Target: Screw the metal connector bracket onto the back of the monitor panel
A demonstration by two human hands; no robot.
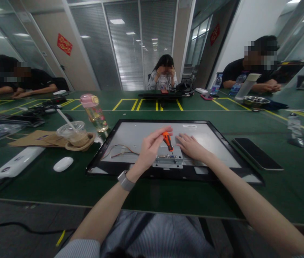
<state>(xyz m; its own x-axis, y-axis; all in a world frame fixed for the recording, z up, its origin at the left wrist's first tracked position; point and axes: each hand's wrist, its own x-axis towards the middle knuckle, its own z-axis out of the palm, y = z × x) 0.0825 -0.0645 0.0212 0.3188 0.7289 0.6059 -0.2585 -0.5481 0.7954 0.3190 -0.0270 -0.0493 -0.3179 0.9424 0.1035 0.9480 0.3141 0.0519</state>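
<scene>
My left hand, with a watch on its wrist, is closed on an orange and black screwdriver. The screwdriver is tilted, its shaft pointing down to a small metal bracket; whether the tip sits in a screw is too small to tell. The bracket lies at the near edge of a flat display panel with a grey back and black frame. My right hand rests flat on the panel just right of the screwdriver, fingers stretched out and holding nothing. Thin wires lie on the panel's left part.
Left of the panel stand a pink-capped bottle and a plastic cup in a carton holder. A white mouse and white power strip lie nearer. A black phone lies right. Other people sit across the green table.
</scene>
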